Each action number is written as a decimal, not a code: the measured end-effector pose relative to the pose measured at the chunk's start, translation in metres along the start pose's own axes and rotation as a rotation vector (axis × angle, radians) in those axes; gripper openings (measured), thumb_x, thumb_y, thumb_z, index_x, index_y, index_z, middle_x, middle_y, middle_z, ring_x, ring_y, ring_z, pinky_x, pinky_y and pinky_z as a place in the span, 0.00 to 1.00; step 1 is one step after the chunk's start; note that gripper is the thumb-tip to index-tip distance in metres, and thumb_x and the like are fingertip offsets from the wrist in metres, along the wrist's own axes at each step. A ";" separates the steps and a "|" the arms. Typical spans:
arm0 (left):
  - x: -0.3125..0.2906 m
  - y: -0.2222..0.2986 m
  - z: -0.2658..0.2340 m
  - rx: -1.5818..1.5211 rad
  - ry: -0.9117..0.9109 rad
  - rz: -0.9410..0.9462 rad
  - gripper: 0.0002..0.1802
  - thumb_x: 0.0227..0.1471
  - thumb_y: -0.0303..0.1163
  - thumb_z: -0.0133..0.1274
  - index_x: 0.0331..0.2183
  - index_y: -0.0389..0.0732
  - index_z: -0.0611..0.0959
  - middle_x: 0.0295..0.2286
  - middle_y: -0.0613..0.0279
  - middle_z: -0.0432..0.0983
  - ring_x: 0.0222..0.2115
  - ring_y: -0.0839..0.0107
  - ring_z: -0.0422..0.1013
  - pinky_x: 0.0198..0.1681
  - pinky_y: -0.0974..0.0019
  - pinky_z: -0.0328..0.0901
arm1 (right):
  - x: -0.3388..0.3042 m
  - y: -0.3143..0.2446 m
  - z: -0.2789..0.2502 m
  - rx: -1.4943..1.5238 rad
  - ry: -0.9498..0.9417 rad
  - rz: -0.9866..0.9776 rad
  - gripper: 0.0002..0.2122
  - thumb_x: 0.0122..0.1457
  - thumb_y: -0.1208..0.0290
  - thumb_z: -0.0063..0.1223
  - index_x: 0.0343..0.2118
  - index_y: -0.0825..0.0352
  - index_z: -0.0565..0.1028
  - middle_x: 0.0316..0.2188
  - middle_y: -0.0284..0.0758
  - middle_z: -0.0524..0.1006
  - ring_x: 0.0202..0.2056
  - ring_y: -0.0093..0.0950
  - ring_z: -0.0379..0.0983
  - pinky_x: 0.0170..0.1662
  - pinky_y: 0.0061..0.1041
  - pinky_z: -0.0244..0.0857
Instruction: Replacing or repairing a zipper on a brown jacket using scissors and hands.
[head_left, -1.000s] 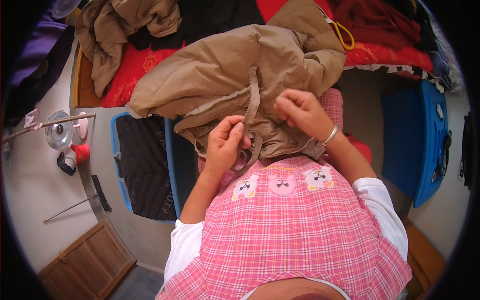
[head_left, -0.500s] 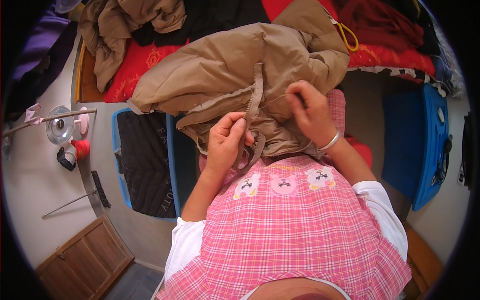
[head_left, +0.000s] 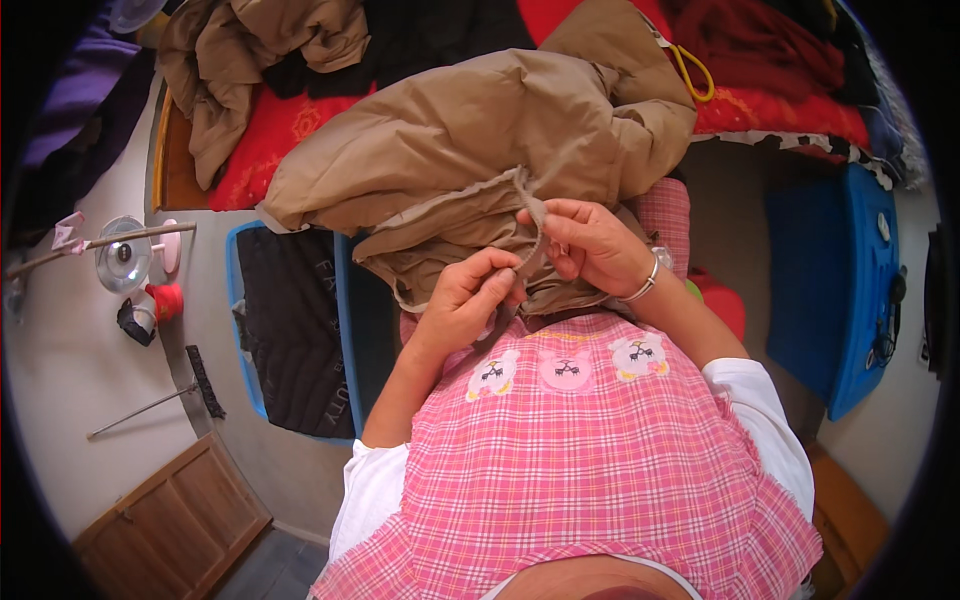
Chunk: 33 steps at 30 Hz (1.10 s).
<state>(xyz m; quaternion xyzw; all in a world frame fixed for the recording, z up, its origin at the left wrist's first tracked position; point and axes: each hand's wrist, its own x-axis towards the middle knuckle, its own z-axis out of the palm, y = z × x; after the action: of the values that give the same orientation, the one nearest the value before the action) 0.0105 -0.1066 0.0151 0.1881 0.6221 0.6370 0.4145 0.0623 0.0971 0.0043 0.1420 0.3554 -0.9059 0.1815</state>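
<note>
A tan padded jacket (head_left: 470, 120) lies bunched over my lap and up against the bedding. A strip of its zipper (head_left: 538, 228), with teeth along one edge, stands away from the cloth and curves between my hands. My left hand (head_left: 468, 298) pinches the strip's lower part between thumb and fingers. Just above and to the right, my right hand (head_left: 598, 245) is closed with its fingertips on the upper part of the strip. Whether a needle is also in those fingers is too small to make out, and no thread shows clearly.
At left stands a blue-rimmed bin (head_left: 345, 330) holding a black quilted garment (head_left: 290, 330). A blue box (head_left: 850, 290) is at right. Red bedding (head_left: 275, 135) with heaped clothes lies ahead, a yellow loop (head_left: 692, 75) on it. My pink checked apron (head_left: 590, 450) covers my lap.
My right hand has come left and down from the thread it was drawing out, and now touches the zipper strip. The strip's upper end has folded over and sits lower.
</note>
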 end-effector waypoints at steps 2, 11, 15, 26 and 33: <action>0.000 0.001 -0.004 0.041 -0.018 -0.083 0.09 0.55 0.27 0.44 0.38 0.35 0.73 0.24 0.67 0.73 0.25 0.83 0.66 0.28 0.79 0.61 | 0.003 0.001 0.002 -0.028 -0.011 -0.010 0.11 0.57 0.68 0.51 0.39 0.68 0.72 0.20 0.26 0.69 0.17 0.13 0.62 0.21 0.12 0.57; 0.018 0.005 0.011 0.120 0.153 0.084 0.10 0.56 0.31 0.45 0.30 0.35 0.76 0.18 0.73 0.66 0.20 0.87 0.60 0.23 0.81 0.55 | 0.003 0.003 0.017 -0.299 0.137 -0.202 0.07 0.54 0.71 0.53 0.34 0.68 0.74 0.20 0.26 0.70 0.18 0.12 0.62 0.20 0.12 0.56; 0.014 0.006 0.006 0.144 0.124 0.078 0.11 0.56 0.32 0.44 0.26 0.36 0.76 0.15 0.76 0.61 0.17 0.87 0.54 0.20 0.81 0.50 | 0.002 -0.004 0.018 -0.351 0.217 -0.210 0.09 0.54 0.67 0.54 0.26 0.68 0.74 0.17 0.26 0.69 0.17 0.12 0.61 0.21 0.12 0.56; -0.001 -0.003 -0.005 -0.047 0.207 0.000 0.12 0.55 0.31 0.45 0.24 0.34 0.76 0.14 0.74 0.61 0.16 0.87 0.53 0.20 0.80 0.49 | -0.001 -0.020 -0.009 -0.409 0.391 -0.449 0.10 0.58 0.65 0.48 0.25 0.65 0.73 0.15 0.24 0.68 0.14 0.12 0.61 0.17 0.12 0.53; -0.001 -0.011 -0.013 -0.119 0.246 0.026 0.11 0.54 0.31 0.47 0.26 0.34 0.78 0.14 0.75 0.62 0.16 0.87 0.54 0.19 0.80 0.49 | -0.012 -0.029 -0.019 -0.385 0.495 -0.513 0.12 0.60 0.63 0.46 0.25 0.66 0.73 0.16 0.25 0.68 0.15 0.13 0.61 0.17 0.12 0.53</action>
<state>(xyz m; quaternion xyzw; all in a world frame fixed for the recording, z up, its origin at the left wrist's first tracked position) 0.0046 -0.1169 0.0031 0.0918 0.6270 0.6961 0.3374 0.0629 0.1330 0.0130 0.2262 0.5755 -0.7769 -0.1183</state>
